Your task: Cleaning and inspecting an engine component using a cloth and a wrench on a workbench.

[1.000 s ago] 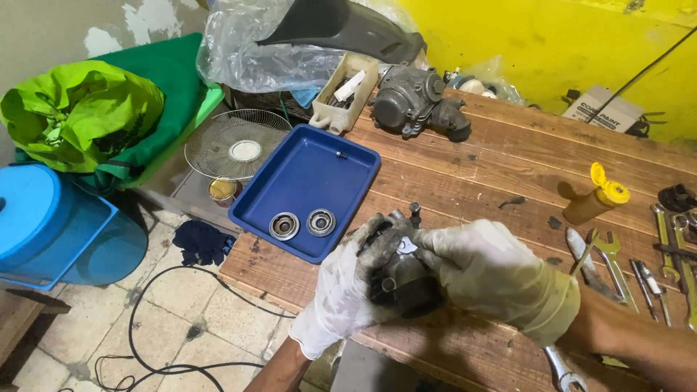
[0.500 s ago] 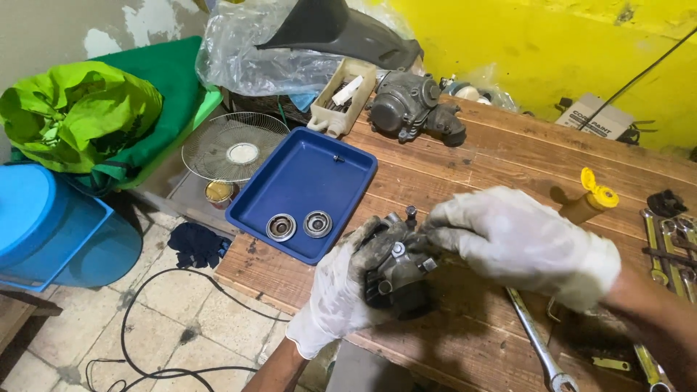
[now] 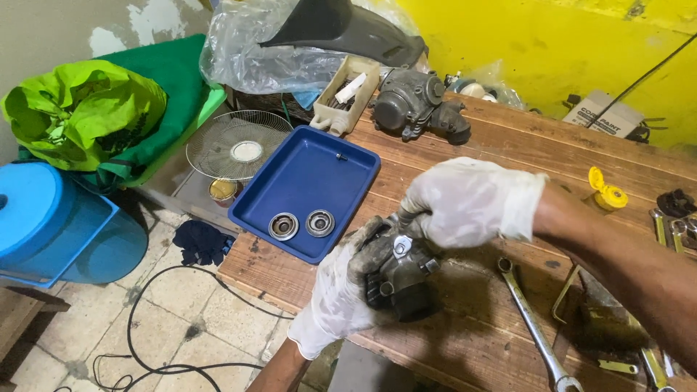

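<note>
A dark grey carburetor-like metal part [image 3: 403, 279] is held above the wooden workbench [image 3: 508, 145]. My left hand [image 3: 341, 290], in a dirty white glove, grips it from below and the left. My right hand [image 3: 465, 199], also white-gloved, rests on its top with the fingers pinching something small there. To the left lies a blue plastic tray [image 3: 305, 178] holding two round metal bearings [image 3: 301, 225] and a tiny screw.
A second grey engine part [image 3: 417, 105] sits at the bench's far side beside a beige box [image 3: 348, 94] of small items. A long spanner [image 3: 530, 323], other wrenches and a yellow-capped bottle [image 3: 606, 192] lie right. A fan guard [image 3: 239, 145], blue bin [image 3: 51, 218] and cables are on the floor.
My right hand has moved from the part's right side up onto its top. The view has shifted, so the spanner on the bench now shows fully.
</note>
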